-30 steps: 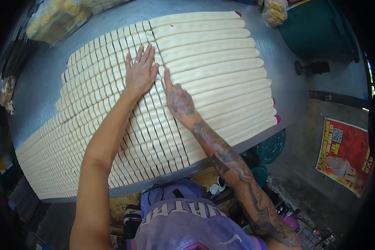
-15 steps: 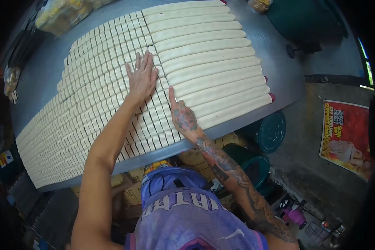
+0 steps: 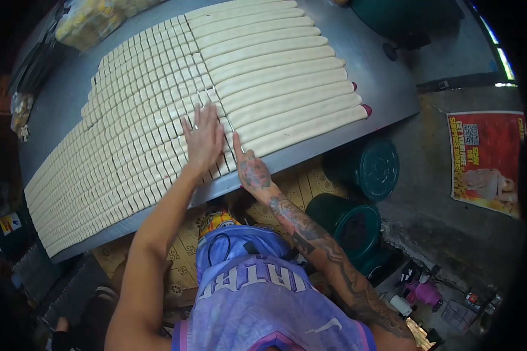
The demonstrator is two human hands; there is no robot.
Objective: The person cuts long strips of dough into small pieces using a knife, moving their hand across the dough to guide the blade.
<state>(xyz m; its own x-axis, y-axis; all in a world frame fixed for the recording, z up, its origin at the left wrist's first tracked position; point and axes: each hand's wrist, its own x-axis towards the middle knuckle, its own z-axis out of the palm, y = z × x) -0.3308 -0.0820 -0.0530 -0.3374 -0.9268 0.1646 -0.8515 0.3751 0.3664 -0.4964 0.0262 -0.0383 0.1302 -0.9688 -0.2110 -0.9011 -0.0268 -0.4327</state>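
Long pale dough rolls (image 3: 275, 73) lie side by side on the metal table, with uncut lengths on the right. To the left, rows of short cut dough pieces (image 3: 117, 128) sit close together. My left hand (image 3: 205, 140) rests flat on the pieces beside the newest cut line, fingers stretched and slightly apart. My right hand (image 3: 253, 172) is closed near the table's front edge, its index finger pointing along the cut. A thin knife blade (image 3: 229, 121) shows as a narrow bright strip ahead of that finger; its handle is hidden in the hand.
The metal table (image 3: 386, 88) has its front edge just before my body. Bagged yellow goods (image 3: 91, 26) stand at the back left. Green lidded bins (image 3: 379, 169) are below on the right, near a red poster (image 3: 486, 161). Another person's hand (image 3: 61, 325) shows at lower left.
Both hands have moved toward the table's front edge along the cut line, the left still flat on the dough. The view has shifted slightly.
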